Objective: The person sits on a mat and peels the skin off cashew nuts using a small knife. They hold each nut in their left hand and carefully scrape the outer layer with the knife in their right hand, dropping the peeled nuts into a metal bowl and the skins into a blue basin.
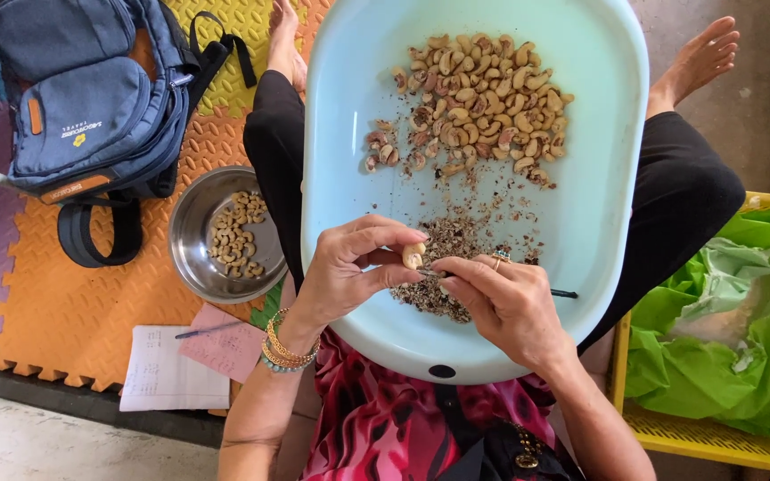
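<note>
A pale blue plastic tub [349, 116] rests across my lap. A heap of cashew nuts [474, 98] lies in its far part, and a pile of brown skin flakes [452, 245] lies nearer me. My left hand [349, 267] pinches one pale cashew nut [413, 256] between thumb and fingers above the flakes. My right hand [505, 298] grips a thin dark-handled tool [563, 293], its tip at the nut.
A steel bowl [193, 214] with several peeled cashews stands on the orange foam mat [64, 312] to my left. A blue backpack [91, 98] lies beyond it. A paper sheet, pink note and pen [198, 352] lie nearby. A yellow crate with a green bag [733, 338] stands on my right.
</note>
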